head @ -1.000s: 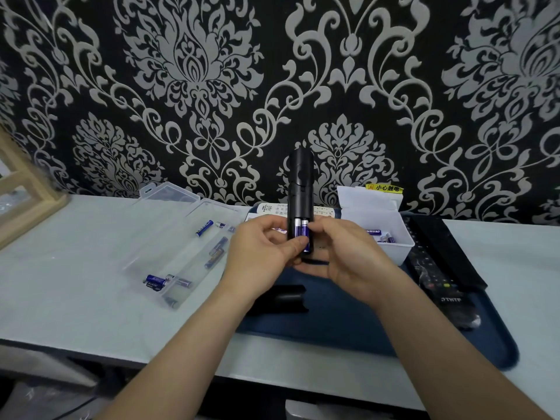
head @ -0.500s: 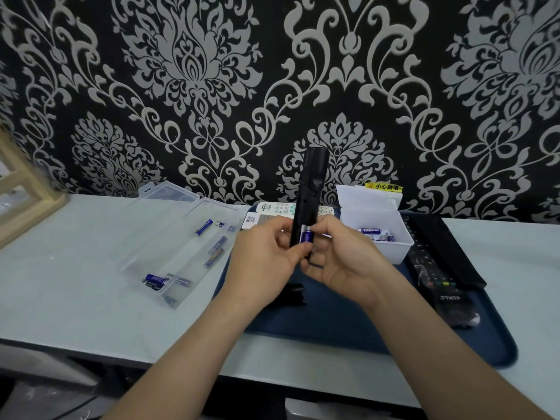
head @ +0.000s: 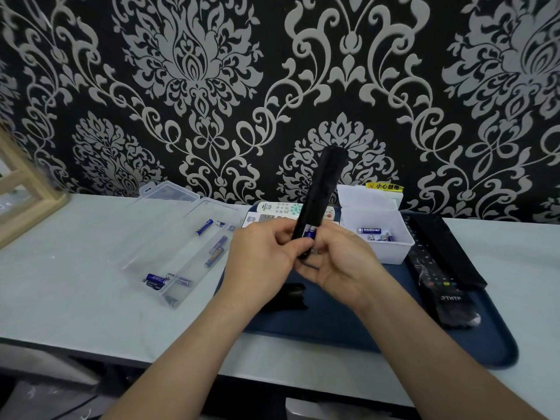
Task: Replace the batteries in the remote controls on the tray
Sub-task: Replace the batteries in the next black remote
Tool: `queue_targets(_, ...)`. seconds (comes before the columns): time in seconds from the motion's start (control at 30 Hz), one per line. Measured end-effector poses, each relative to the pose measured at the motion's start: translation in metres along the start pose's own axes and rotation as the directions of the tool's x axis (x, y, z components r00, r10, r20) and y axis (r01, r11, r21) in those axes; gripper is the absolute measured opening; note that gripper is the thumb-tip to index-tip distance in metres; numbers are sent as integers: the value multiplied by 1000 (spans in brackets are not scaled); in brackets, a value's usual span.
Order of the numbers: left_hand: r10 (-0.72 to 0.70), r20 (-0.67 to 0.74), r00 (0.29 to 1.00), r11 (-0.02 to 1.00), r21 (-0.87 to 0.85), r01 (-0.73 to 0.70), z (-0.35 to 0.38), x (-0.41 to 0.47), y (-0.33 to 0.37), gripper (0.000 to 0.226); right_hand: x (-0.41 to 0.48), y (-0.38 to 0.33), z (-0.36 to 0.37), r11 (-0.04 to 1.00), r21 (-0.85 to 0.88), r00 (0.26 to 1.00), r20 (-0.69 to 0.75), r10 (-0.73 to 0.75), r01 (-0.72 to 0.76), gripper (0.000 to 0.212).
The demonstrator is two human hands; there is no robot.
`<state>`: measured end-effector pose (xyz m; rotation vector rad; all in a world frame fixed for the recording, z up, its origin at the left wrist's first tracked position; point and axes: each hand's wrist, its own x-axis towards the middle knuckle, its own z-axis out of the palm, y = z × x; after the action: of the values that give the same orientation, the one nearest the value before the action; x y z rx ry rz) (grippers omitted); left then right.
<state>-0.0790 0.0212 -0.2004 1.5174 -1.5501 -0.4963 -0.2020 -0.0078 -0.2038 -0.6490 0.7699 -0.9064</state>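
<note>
A slim black remote (head: 321, 192) is held upright above the dark blue tray (head: 472, 344), its top leaning right. Its open battery bay faces me, with a blue battery (head: 310, 231) showing in it. My left hand (head: 263, 259) and my right hand (head: 342, 262) both grip the remote's lower end, left fingertips pressing on the battery. A black battery cover (head: 291, 295) lies on the tray under my hands. White remotes (head: 272, 210) lie at the tray's back, and two black remotes (head: 436, 268) at its right.
A white box (head: 378, 247) with blue batteries stands on the tray's back right. A clear plastic case (head: 169, 237) lies open on the pale table to the left, holding several batteries. A wooden frame (head: 27, 189) stands far left. The patterned wall is close behind.
The remote has tilted from upright to leaning right. Two batteries showed in the bay a second ago; my fingers now cover more of it.
</note>
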Motion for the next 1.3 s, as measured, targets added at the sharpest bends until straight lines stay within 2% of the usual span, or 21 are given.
queue_targets(0.1,-17,0,1000,1000,-2,17,2,4,-2,13,1,1,0,1000,-10,1000,7,-19,19,50)
queue_targets(0.23,-86,77,993,971,-218,101,-2,11,-10,22,0,-7,-4,999,-32,999,36,-5,6,31)
queue_targets(0.3,-94,103,990,966,-232,116,-3,12,-13,19,0,-8,-6,998,-56,999,48,-22,25,25)
queue_targets(0.33,-77,97,992,978,-186,94,-2,14,-15,15,0,-8,-6,998,-61,998,55,-32,35,24)
queue_targets(0.4,-18,71,997,1000,16,17,-2,14,-17,21,-1,-7,-5,997,-48,997,65,-51,54,24)
queue_targets(0.47,50,-26,998,981,190,-44,-3,12,-14,29,-2,-8,-4,997,-26,995,69,-72,74,25)
queue_targets(0.5,90,-82,993,976,207,-72,-3,11,-11,33,-2,-8,-4,997,-13,994,73,-79,80,26)
queue_targets(0.6,209,-163,964,968,176,-180,-3,7,-7,36,-4,-10,-2,996,29,992,92,-81,79,27)
queue_targets(0.7,243,-168,955,962,169,-214,-1,7,-6,34,-4,-10,-1,996,46,992,95,-79,75,29)
queue_targets(0.87,205,-185,961,977,102,-188,0,9,-5,33,-3,-10,-2,995,22,991,95,-96,94,27)
queue_targets(1.03,196,-177,964,980,20,-196,2,6,-1,32,-4,-8,0,974,-115,981,40,-190,194,21)
queue_targets(1.13,196,-154,968,980,8,-197,4,5,1,36,-6,-7,3,945,-215,968,2,-252,247,23)
queue_targets(1.3,112,-56,992,981,-150,-119,-8,11,0,29,-8,-13,0,942,-239,971,23,-237,235,28)
